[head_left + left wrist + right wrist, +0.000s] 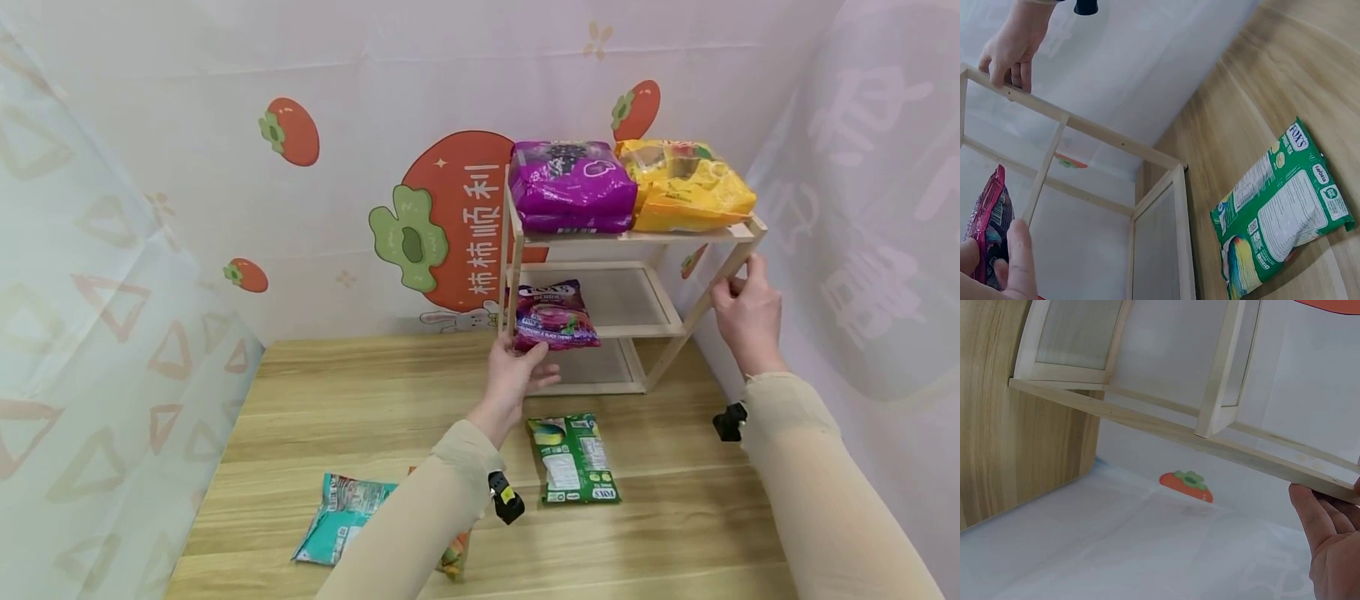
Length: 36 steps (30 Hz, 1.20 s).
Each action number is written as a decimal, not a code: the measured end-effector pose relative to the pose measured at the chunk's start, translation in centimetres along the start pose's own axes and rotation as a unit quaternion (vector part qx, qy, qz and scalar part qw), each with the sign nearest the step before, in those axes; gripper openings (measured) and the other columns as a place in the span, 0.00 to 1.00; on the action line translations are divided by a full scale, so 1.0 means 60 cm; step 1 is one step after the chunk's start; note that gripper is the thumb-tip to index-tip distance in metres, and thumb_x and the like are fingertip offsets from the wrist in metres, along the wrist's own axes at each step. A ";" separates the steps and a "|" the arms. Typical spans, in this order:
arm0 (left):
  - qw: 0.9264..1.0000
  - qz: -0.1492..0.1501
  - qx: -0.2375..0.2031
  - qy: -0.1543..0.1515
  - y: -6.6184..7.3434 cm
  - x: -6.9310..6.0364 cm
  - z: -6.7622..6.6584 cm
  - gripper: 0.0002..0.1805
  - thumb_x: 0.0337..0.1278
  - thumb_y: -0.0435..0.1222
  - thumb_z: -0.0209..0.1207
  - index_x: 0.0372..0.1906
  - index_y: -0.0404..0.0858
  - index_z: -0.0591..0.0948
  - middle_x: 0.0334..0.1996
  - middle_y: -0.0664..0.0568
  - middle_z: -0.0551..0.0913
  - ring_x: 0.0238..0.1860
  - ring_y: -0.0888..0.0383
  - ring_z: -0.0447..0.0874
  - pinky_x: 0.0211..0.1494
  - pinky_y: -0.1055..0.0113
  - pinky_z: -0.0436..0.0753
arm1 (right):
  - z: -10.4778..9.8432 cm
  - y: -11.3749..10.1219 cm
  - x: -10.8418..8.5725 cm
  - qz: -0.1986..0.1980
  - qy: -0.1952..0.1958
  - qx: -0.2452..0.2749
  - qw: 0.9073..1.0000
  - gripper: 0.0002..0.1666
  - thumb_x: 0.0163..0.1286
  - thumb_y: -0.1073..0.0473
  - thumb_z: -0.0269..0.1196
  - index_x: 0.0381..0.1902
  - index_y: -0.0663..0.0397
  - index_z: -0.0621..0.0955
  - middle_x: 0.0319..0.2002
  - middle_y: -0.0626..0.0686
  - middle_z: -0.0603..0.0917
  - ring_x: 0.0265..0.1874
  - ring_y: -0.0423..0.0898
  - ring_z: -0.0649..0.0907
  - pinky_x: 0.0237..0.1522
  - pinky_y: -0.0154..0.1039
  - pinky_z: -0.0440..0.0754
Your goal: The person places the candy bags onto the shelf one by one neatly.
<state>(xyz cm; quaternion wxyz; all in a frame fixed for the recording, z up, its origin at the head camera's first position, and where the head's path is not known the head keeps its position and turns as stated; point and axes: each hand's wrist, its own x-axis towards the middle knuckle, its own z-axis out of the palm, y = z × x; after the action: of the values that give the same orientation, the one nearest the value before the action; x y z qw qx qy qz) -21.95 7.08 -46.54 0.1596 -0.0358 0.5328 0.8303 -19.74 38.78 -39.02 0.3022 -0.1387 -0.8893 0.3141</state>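
Observation:
My left hand (510,385) pinches the lower edge of a purple-pink berries bag (553,317) at the left of the middle level of a wooden rack (656,332). In the left wrist view the bag (991,219) stands on edge between thumb and fingers of the hand (1020,265). My right hand (752,321) grips the rack's right front post near its top; in the right wrist view, the fingers of this hand (1335,540) lie against the post (1147,425).
A purple bag (573,187) and a yellow bag (686,187) sit on the rack's top. On the wooden table (337,392) lie a green bag (573,458), a teal bag (337,517) and an orange bag (453,557) partly behind the left forearm. Patterned cloth hangs behind and beside.

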 end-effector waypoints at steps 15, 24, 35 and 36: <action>0.989 0.008 0.146 0.031 -0.007 -0.011 -0.007 0.23 0.67 0.42 0.66 0.56 0.35 0.71 0.40 0.36 0.85 0.23 0.52 0.86 0.26 0.62 0.88 | -0.001 -0.002 0.000 0.002 -0.001 0.004 1.000 0.26 0.76 0.60 0.50 0.69 0.61 0.66 0.53 0.73 0.82 0.54 0.66 0.84 0.26 0.09 0.61; 0.914 0.192 0.343 0.104 -0.008 -0.027 -0.012 0.17 0.65 0.38 0.65 0.51 0.38 0.71 0.34 0.52 0.73 0.30 0.58 0.72 0.32 0.66 0.75 | -0.002 -0.003 0.000 0.007 -0.001 0.001 1.000 0.27 0.76 0.59 0.50 0.70 0.60 0.66 0.53 0.72 0.82 0.53 0.66 0.84 0.25 0.11 0.61; 0.826 0.301 0.477 0.000 -0.012 -0.053 0.021 0.07 0.65 0.34 0.60 0.44 0.41 0.86 0.42 0.54 0.85 0.42 0.58 0.83 0.46 0.67 0.83 | -0.003 -0.001 0.002 0.012 -0.006 0.001 1.000 0.27 0.77 0.58 0.50 0.70 0.60 0.65 0.53 0.72 0.82 0.53 0.67 0.84 0.25 0.11 0.61; 0.819 0.298 0.491 -0.006 -0.013 -0.052 0.023 0.09 0.66 0.35 0.60 0.46 0.42 0.86 0.44 0.54 0.85 0.45 0.57 0.84 0.50 0.65 0.84 | -0.003 -0.001 0.001 0.014 -0.009 0.003 1.000 0.27 0.77 0.58 0.50 0.71 0.60 0.65 0.54 0.73 0.82 0.53 0.67 0.84 0.25 0.11 0.61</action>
<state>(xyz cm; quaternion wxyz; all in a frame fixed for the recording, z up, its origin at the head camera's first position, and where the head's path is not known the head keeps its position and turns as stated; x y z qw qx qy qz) -18.60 7.93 -45.89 -0.0959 0.2129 0.8532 0.4663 -19.71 38.86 -38.87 0.2902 -0.1470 -0.8890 0.3221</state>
